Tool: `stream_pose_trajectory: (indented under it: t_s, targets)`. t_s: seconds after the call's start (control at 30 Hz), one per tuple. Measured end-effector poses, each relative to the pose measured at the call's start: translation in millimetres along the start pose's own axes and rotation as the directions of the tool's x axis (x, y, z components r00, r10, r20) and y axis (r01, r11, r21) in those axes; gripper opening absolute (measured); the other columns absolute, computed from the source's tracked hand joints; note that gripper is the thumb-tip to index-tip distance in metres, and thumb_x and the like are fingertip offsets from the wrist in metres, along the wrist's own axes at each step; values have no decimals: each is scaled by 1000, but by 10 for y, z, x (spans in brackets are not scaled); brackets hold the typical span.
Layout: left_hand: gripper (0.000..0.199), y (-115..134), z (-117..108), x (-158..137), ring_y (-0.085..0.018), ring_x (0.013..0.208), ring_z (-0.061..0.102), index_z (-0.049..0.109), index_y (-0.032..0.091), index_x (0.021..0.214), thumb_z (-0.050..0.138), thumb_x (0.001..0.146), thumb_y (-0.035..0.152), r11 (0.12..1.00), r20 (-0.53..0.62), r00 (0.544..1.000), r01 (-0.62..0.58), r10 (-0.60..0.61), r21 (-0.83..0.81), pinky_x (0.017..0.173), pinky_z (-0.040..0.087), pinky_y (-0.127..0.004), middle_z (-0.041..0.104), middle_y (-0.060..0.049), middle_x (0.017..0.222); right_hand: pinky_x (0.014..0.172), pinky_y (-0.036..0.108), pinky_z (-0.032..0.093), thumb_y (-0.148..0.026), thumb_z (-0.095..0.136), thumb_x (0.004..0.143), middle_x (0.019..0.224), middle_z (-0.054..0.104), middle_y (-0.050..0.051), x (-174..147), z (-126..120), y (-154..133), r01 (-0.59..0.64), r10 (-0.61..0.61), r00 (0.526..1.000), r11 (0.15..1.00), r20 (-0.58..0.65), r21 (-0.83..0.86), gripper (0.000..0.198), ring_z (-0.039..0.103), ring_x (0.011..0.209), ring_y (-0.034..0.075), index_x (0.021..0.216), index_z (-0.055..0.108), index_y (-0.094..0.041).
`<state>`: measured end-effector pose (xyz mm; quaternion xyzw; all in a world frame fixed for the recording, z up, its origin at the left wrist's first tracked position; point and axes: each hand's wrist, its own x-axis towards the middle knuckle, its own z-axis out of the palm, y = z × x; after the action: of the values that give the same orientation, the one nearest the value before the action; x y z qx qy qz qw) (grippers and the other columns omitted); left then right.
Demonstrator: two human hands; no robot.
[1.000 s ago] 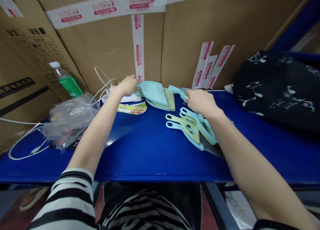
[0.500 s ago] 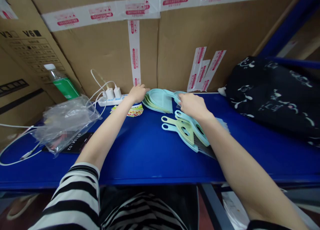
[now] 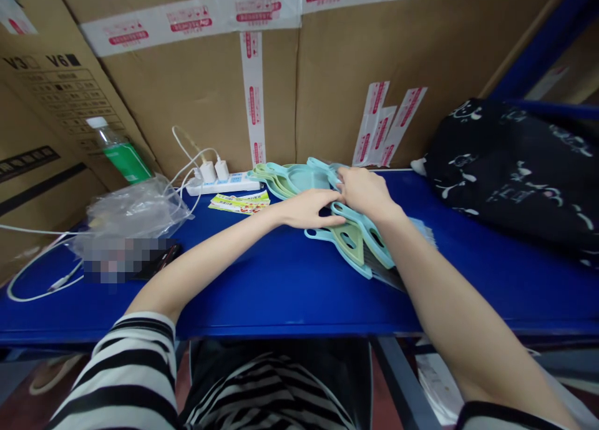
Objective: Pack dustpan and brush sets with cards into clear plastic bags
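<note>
A nested stack of small pale blue and green dustpans lies at the back of the blue table, handles to the left. My right hand is closed on a light blue hand brush, whose looped handle points left over the dustpans. My left hand reaches across in front of the stack, thumb apart from the fingers, fingertips close to my right hand. Just below, several blue and green hand brushes lie in an overlapping pile, bristles to the right. My left thumb is over their handle ends, partly hiding them.
Colourful paper labels lie left of the dustpans, before a white power strip with chargers and cables. Farther left are a clear plastic bag, a phone and a green-labelled bottle. A black patterned bag sits right. Cardboard boxes stand behind.
My left hand has let go of the dustpans' left end and moved right and nearer, beside my right hand. The dustpan handles now show. My right hand has stayed nearly in place.
</note>
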<state>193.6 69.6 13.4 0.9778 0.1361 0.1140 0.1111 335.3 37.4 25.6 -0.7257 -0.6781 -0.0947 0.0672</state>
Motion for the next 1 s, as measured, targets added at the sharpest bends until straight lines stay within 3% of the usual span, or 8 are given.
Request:
stream_pose_trajectory:
  t_s: [0.1,0.3,0.5,0.63,0.8,1.0]
  targets:
    - [28,-8,45,53,-20,102,58,57,12,110,52,91,32,1000,3,1000,-8,8,30,89,45,-34,62,-12,111,68,32,44,-19,41,90,107,68,15,4,-3,3,-11,11,1000,1000,-13,3,28,65,98,29,109,61,-22]
    - [27,90,73,45,-23,95,57,59,8,100,45,94,31,946,118,993,-28,-11,323,80,45,-32,59,-15,103,69,33,44,-18,40,91,108,67,18,-17,-55,10,0,0,1000,1000,-18,-24,28,64,99,30,110,61,-18]
    - [27,218,40,-159,-26,98,55,57,6,102,37,94,21,853,96,994,-4,-54,522,84,44,-35,59,-16,101,69,32,43,-17,41,91,106,67,18,-70,-128,12,78,-79,997,994,-9,-77,26,64,97,29,108,61,-16]
    - [32,241,96,-194,-27,99,56,58,3,104,39,94,27,834,107,988,34,-111,550,85,44,-35,60,-17,99,66,30,42,-16,40,92,106,66,17,-126,-180,-60,123,-122,992,984,14,-127,28,64,96,27,113,59,-15]
    - [43,248,47,-326,-28,103,55,56,3,111,45,94,41,826,25,993,85,-119,558,87,45,-36,59,-16,102,61,28,38,-14,40,92,108,65,17,-217,-235,-249,213,-204,976,969,81,-123,28,63,100,26,114,58,-14]
    - [21,216,-213,-842,-26,104,55,55,10,106,42,93,21,743,-207,957,288,-203,604,88,46,-37,58,-14,107,57,28,34,-7,40,90,105,65,15,-362,-283,-521,301,-294,954,940,66,-160,30,59,100,25,113,59,-14]
